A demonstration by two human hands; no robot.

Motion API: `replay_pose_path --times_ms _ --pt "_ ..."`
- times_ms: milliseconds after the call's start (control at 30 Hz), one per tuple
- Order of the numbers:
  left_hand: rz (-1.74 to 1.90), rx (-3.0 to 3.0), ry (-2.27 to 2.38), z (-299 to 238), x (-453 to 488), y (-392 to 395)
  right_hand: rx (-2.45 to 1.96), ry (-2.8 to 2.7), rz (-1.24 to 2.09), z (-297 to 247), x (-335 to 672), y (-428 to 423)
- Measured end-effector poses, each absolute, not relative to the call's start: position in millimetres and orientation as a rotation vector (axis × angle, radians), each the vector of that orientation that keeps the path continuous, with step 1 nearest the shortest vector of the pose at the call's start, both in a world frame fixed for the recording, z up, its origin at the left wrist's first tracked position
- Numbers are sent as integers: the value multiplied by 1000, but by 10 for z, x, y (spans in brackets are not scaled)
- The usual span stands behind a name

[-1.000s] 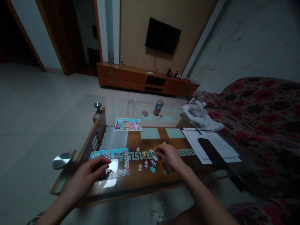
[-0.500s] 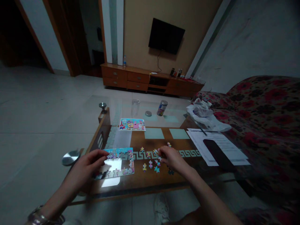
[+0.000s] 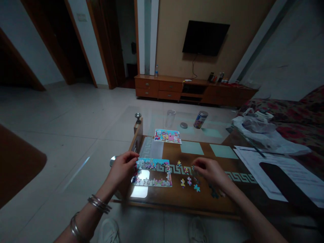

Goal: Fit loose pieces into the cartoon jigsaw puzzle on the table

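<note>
A partly built jigsaw puzzle (image 3: 152,172) lies on the wooden inlay of the glass-topped table (image 3: 199,199), a colourful border around a hollow middle. My left hand (image 3: 123,167) is at its upper left corner, fingertips on the edge; whether they hold a piece is hard to see. Several loose jigsaw pieces (image 3: 189,181) are scattered to the right of the puzzle. My right hand (image 3: 210,172) is over them, its fingertips pinched on a small piece (image 3: 193,168). A cartoon picture card (image 3: 167,136) lies beyond the puzzle.
Beyond the card stand a drinking glass (image 3: 170,118), a metal lid (image 3: 183,125) and a tin can (image 3: 200,119). Papers (image 3: 278,168) and a plastic bag (image 3: 254,126) lie at the right, next to a floral sofa (image 3: 291,114). A wooden cabinet (image 3: 194,89) stands further back.
The view has swung left, so the table sits further right in the picture. My left hand has shifted from the puzzle's lower left to its upper left corner. My right hand stays among the pieces.
</note>
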State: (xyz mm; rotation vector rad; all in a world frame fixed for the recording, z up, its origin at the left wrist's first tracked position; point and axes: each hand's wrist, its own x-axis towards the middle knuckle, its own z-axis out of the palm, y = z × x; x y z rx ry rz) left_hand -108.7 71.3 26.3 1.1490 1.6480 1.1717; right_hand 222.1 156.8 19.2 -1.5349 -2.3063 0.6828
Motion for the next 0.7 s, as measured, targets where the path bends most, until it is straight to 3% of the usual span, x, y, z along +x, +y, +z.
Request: replay_pose_path --times_ms 267,700 --pt "1028 1507 1805 8 -1092 701 -1322 -2256 990 226 1258 1520" --pt "1197 1063 1425 4 -990 723 -1218 -2065 1351 132 485 1433"
